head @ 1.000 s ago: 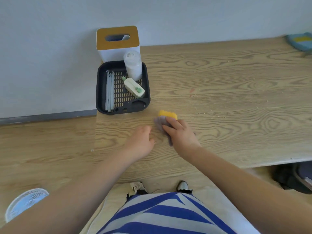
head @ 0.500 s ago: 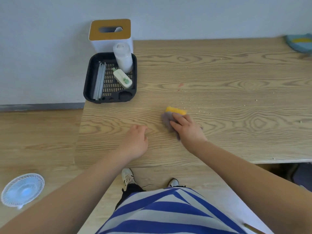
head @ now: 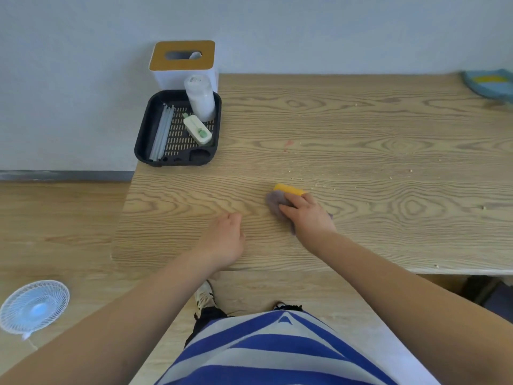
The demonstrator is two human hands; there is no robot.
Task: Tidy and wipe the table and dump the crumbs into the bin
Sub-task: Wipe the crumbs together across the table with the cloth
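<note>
- Right hand (head: 308, 218) pressed flat, palm down, on a grey-purple cleaning cloth with a yellow sponge edge (head: 277, 200), fingers spread over it rather than curled round it; cloth lying on the pale wood-grain table top (head: 361, 129), near the middle of its near half.
- Yellow edge poking out beyond the fingertips, on the far side of the hand.
- Left hand (head: 224, 240) resting on the table near the front edge, fingers loosely curled under, holding nothing; well apart from the right hand and not touching the cloth.
- Small pale crumbs (head: 319, 185) scattered just right of and beyond the cloth, more strewn thinly toward the right half of the table.
- Faint reddish smear (head: 288, 143) on the wood beyond the cloth.
- Black perforated plastic tray (head: 147, 134) at the far-left corner of the table, holding a bundle of clear straws (head: 162, 132) along its left side, a white upright bottle (head: 200, 97) at its back right, and a small white-and-green case (head: 197, 130) lying flat in front of the bottle.
- White box with a tan slotted lid (head: 181, 55) standing just behind the tray, against the wall.
- Blue-and-yellow item (head: 490, 83) at the far-right corner, cut off by the frame.
- Small white-and-blue fan (head: 34, 307) on the floor, lower left.
</note>
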